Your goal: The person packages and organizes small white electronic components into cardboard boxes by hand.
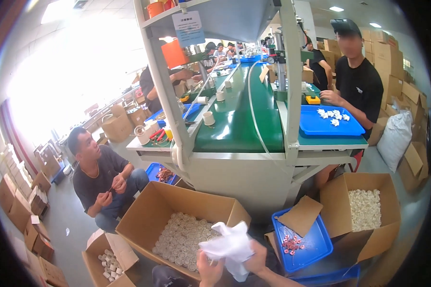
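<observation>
At the lower edge, over the box: both my hands meet on a white plastic bag point(230, 248).
Left hand point(209, 269): fingers closed on the bag's lower left part, pinching the film.
Right hand point(257, 256): fingers curled round the bag's right side, clamped on it.
Bag's lie: crumpled, its long axis running from upper left to lower right; one loose end points up, another hangs down between my wrists.
Beneath it: an open cardboard box point(158, 201) with small white rings in its bottom.
To my right: a blue tray point(311, 244) on the floor with small red parts and a cardboard flap.
Ahead: a green conveyor belt point(239, 119).
Left of the box: a crouching person point(100, 177).
</observation>
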Motion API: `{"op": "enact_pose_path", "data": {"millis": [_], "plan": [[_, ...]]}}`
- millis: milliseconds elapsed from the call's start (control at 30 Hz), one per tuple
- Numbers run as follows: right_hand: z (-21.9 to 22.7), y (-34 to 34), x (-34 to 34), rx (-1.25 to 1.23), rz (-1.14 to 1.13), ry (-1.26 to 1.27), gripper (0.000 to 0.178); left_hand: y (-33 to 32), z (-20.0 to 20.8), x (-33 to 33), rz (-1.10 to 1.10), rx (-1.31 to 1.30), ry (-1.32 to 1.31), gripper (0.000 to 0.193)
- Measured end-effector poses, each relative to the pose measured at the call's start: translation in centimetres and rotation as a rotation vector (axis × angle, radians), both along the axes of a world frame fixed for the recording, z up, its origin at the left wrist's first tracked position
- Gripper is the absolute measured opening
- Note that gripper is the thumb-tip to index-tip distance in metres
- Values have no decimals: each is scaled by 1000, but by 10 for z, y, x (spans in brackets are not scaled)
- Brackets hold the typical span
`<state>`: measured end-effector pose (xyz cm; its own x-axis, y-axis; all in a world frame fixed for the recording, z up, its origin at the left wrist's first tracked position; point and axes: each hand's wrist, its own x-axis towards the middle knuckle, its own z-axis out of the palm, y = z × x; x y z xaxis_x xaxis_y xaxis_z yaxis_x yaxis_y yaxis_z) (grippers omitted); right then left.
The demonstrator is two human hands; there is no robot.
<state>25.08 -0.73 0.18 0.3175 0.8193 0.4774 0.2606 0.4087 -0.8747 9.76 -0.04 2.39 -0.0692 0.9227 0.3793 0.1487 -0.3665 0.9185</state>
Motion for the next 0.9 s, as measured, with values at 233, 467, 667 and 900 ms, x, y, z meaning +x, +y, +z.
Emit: {"op": "enact_pose_path", "data": {"millis": [233,467,667,900], "plan": [[-5,-8,3,-64,106,-370,35,-8,-97,9,-294,-558,-661,56],[4,-37,-22,1,231,-475,37,28,-96,-1,-396,-738,-1063,43],[25,-36,24,10,-85,-342,39,45,-62,-8,-439,-598,-1297,46],[-42,-33,87,-444,-109,231,39,41,-120,-37,-444,-459,-1206,43]]}}
